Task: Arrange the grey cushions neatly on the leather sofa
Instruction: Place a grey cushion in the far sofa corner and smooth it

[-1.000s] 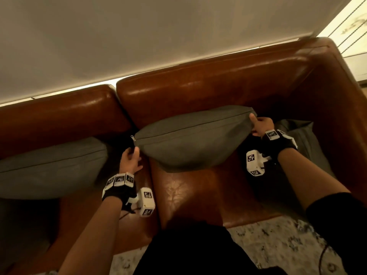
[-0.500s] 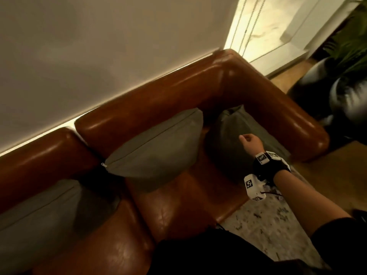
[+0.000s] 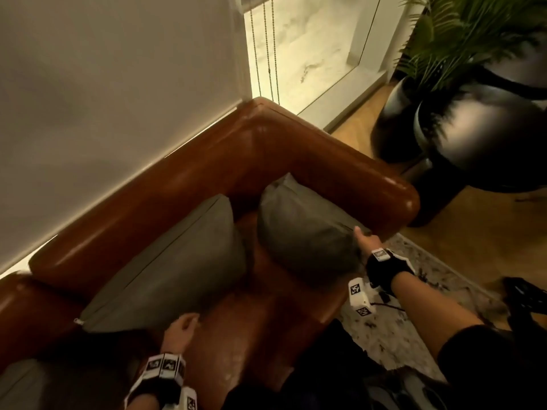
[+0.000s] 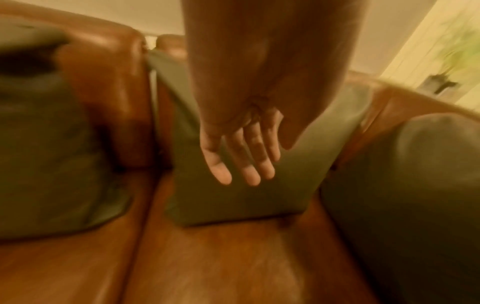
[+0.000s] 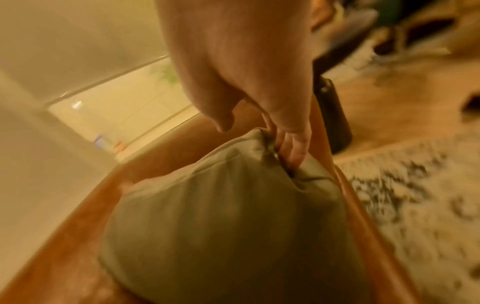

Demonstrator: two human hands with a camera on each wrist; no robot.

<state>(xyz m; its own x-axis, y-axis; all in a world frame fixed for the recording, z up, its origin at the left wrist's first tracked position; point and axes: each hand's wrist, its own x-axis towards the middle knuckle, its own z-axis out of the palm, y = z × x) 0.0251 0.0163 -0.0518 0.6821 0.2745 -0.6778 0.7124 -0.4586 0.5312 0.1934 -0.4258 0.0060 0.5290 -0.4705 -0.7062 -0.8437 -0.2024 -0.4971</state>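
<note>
The brown leather sofa holds three grey cushions. The middle cushion leans on the backrest. The right cushion stands against the armrest. My right hand is at its near top corner; in the right wrist view its fingers hook behind the puckered corner of this cushion, thumb apart. My left hand hovers over the seat by the middle cushion's lower edge. Its fingers are straight and hold nothing. The left cushion lies at the far left.
Two big black planters with a palm stand on the wooden floor beyond the armrest. A patterned rug lies in front of the sofa. A blind with bead chains hangs behind the sofa's corner.
The view has swung right. Both hands let go of the middle cushion. My right hand moved to the right cushion's near corner; my left hand dropped low over the seat.
</note>
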